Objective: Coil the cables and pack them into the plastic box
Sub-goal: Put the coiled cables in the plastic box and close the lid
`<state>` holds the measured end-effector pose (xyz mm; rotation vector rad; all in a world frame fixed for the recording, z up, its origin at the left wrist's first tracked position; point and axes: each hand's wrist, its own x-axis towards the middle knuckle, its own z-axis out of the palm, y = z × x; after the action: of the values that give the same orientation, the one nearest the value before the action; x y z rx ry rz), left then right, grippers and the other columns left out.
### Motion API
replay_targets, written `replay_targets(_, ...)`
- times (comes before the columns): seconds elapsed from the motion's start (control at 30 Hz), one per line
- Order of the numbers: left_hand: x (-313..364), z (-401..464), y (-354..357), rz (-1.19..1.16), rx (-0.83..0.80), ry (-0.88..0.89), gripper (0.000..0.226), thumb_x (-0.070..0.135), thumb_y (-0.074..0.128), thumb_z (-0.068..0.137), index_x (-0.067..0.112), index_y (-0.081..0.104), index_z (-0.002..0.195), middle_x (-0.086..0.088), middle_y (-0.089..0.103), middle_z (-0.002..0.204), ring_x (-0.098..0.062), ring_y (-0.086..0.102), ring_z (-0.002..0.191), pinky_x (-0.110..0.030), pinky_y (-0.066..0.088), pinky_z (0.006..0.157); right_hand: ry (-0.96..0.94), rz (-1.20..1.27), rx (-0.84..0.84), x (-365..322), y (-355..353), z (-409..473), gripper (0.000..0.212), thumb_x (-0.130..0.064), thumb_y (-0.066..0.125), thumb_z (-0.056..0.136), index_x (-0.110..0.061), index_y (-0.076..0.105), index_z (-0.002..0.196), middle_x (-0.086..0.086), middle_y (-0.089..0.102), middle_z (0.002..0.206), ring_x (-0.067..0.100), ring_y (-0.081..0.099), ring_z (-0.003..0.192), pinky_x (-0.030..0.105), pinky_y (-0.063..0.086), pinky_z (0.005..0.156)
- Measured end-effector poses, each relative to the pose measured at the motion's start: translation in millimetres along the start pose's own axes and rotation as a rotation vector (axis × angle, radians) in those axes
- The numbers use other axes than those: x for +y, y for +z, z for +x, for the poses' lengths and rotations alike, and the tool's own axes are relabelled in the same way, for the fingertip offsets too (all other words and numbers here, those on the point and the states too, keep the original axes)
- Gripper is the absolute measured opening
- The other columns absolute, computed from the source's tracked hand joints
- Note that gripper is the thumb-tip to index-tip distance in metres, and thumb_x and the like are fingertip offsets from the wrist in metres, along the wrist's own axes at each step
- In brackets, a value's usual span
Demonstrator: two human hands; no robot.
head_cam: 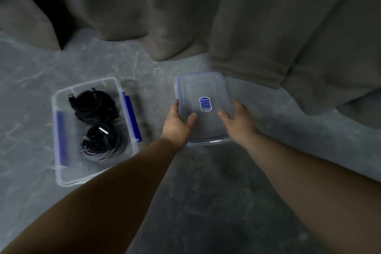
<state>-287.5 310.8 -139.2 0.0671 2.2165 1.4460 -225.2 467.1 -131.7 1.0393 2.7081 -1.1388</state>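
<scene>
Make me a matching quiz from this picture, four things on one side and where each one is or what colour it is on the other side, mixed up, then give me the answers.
Things:
1. coiled cables
2. lid
3. latches
4. curtain

Descriptions:
A. blue, on the long sides of the box
B. held at its near end by both hands
C. black, lying inside the open box
D. grey-brown, hanging at the back down to the floor

Pairs: 1-C, 2-B, 3-A, 4-D

The box stands to the left of the lid; the left hand and right hand grip the lid.
</scene>
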Motion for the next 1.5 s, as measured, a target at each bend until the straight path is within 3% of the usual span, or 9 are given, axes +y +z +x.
replay_targets(0.17, -11, 12, 28, 0.105, 0.005, -0.044, 0.079, 0.031, 0.065, 0.091, 0.013, 0.021, 0.153, -0.009, 0.041, 0.151, -0.023, 0.042, 0.137, -0.028, 0.031, 0.112, 0.07, 0.049, -0.118, 29, 10, 9, 0.073, -0.043, 0.058, 0.089, -0.011, 0.029, 0.147, 0.013, 0.033, 0.151, 0.029, 0.031, 0.139, 0.038, 0.027, 0.115)
replay_targets(0.3, -16, 16, 32, 0.125, 0.035, -0.083, 0.076, 0.03, 0.065, 0.092, 0.012, 0.022, 0.153, -0.007, 0.042, 0.151, -0.023, 0.045, 0.134, -0.009, 0.032, 0.091, 0.089, 0.023, -0.164, 29, 19, 17, 0.083, -0.05, 0.056, 0.09, -0.011, 0.017, 0.151, 0.01, 0.023, 0.157, 0.028, 0.025, 0.143, 0.036, 0.023, 0.116)
replay_targets(0.33, -18, 17, 32, 0.116, 0.041, -0.097, 0.077, 0.03, 0.065, 0.091, 0.012, 0.023, 0.153, -0.007, 0.042, 0.151, -0.022, 0.045, 0.134, -0.01, 0.033, 0.094, 0.099, 0.004, -0.166, 28, 19, 16, 0.085, -0.054, 0.055, 0.089, -0.013, 0.015, 0.152, 0.01, 0.023, 0.158, 0.03, 0.024, 0.143, 0.038, 0.023, 0.116)
replay_targets(0.4, -17, 16, 29, 0.075, 0.053, -0.099, 0.081, 0.036, 0.069, 0.087, 0.013, 0.026, 0.152, -0.009, 0.043, 0.15, -0.022, 0.045, 0.135, -0.028, 0.035, 0.111, 0.125, -0.02, -0.177, 24, 18, 13, 0.089, -0.06, 0.053, 0.087, -0.015, 0.013, 0.152, 0.008, 0.022, 0.158, 0.033, 0.021, 0.143, 0.043, 0.023, 0.115)
replay_targets(0.5, -13, 15, 21, 0.001, 0.097, -0.097, 0.103, 0.061, 0.072, 0.067, 0.017, 0.03, 0.15, -0.008, 0.046, 0.147, -0.023, 0.048, 0.132, -0.043, 0.041, 0.11, 0.125, 0.003, -0.121, 17, 18, 10, 0.09, -0.063, 0.054, 0.084, -0.015, 0.017, 0.151, 0.009, 0.028, 0.155, 0.034, 0.023, 0.141, 0.043, 0.023, 0.115)
replay_targets(0.77, 15, 13, -36, 0.001, 0.272, 0.056, 0.077, 0.041, 0.068, 0.087, 0.014, 0.032, 0.149, -0.004, 0.038, 0.152, -0.017, 0.039, 0.138, -0.037, 0.032, 0.116, -0.035, 0.141, 0.054, -48, 24, 1, 0.08, -0.051, 0.06, 0.086, -0.013, 0.026, 0.149, 0.014, 0.032, 0.151, 0.032, 0.025, 0.139, 0.036, 0.018, 0.115)
replay_targets(0.9, 15, -2, -95, 0.006, 0.384, 0.069, 0.09, 0.053, 0.071, 0.076, 0.013, 0.035, 0.148, -0.009, 0.043, 0.148, -0.02, 0.042, 0.136, -0.041, 0.035, 0.114, -0.116, 0.157, -0.02, -96, 47, -19, 0.08, -0.051, 0.059, 0.087, -0.013, 0.026, 0.149, 0.017, 0.031, 0.15, 0.031, 0.024, 0.139, 0.036, 0.018, 0.116)
replay_targets(1.17, -31, -47, -194, 0.077, 0.504, -0.013, 0.072, 0.035, 0.067, 0.089, 0.008, 0.035, 0.148, -0.011, 0.039, 0.15, -0.023, 0.04, 0.138, -0.033, 0.029, 0.115, -0.261, 0.063, -0.232, -161, 106, -75, 0.078, -0.051, 0.057, 0.089, -0.016, 0.024, 0.15, 0.014, 0.029, 0.152, 0.027, 0.023, 0.141, 0.031, 0.018, 0.114)
replay_targets(1.5, -82, -74, -211, 0.084, 0.463, -0.083, 0.076, 0.04, 0.067, 0.088, 0.01, 0.032, 0.149, -0.008, 0.037, 0.151, -0.021, 0.04, 0.137, -0.028, 0.03, 0.11, -0.205, -0.063, -0.338, -161, 137, -93, 0.083, -0.061, 0.055, 0.083, -0.026, 0.021, 0.15, 0.013, 0.027, 0.153, 0.031, 0.026, 0.141, 0.048, 0.027, 0.113)
